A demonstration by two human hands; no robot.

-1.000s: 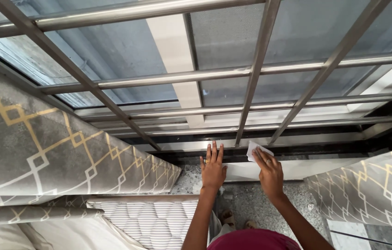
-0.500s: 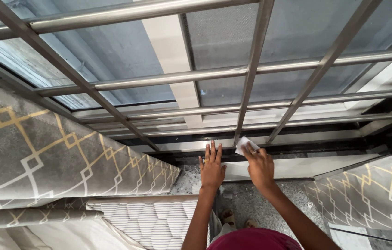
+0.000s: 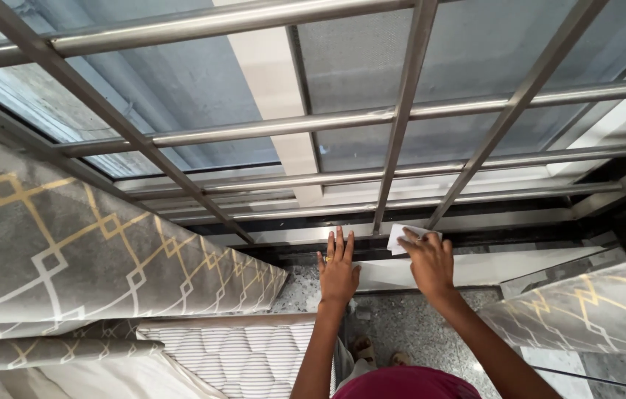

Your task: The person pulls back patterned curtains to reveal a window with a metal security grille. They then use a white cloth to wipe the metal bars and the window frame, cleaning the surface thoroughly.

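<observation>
White cloth (image 3: 404,237), folded small, lies under the right hand (image 3: 426,262), pressed against the dark lower frame of the window (image 3: 475,216) just above the pale sill (image 3: 490,267). Only a corner and one edge of the cloth show past the fingers; the rest is covered, so its full shape is hard to tell. The right hand's grip is fingers laid flat and slightly spread over the cloth, pinning it rather than pinching it. The left hand (image 3: 338,270) rests just beside it with an empty grip, palm flat on the sill and fingers straight, close together and pointing up at the frame. The two hands are near each other but apart.

Steel bars (image 3: 399,114) cross in front of the frosted glass and cut the view of the frame into pieces; what lies beyond the glass is a blur. A grey curtain with gold lines (image 3: 91,258) fills the left side and a matching one (image 3: 586,310) is cut off at the right edge. Below, a striped mattress (image 3: 246,355) is partly hidden by the left forearm, and the speckled floor (image 3: 401,325) shows between the arms. A maroon garment (image 3: 409,384) is cropped at the bottom edge.
</observation>
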